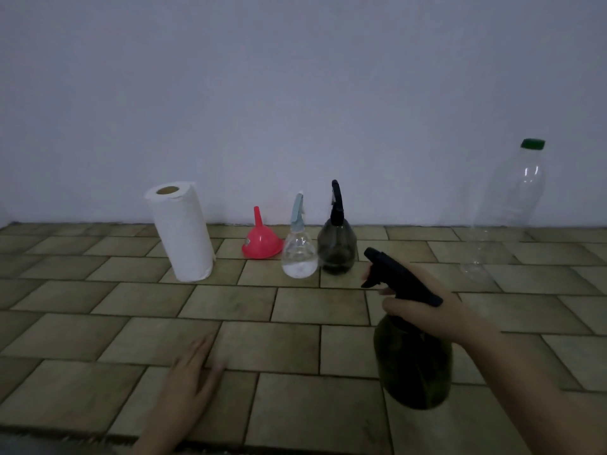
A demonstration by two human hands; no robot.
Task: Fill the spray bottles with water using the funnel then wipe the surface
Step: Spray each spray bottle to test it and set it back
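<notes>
My right hand (433,310) grips the neck of a dark green spray bottle (414,362) with a black trigger head, near the front right of the tiled surface. My left hand (190,379) rests flat on the tiles with straight fingers. Farther back stand a clear spray bottle (299,254) with a pale blue head and a smoky grey spray bottle (337,244) with a black head, side by side. A red funnel (261,241) sits upside down to their left. A large clear water bottle (505,208) with a green cap stands at the back right.
A white paper towel roll (182,231) stands upright at the back left. The tiled surface (295,307) ends at a plain wall behind and at a front edge near my arms.
</notes>
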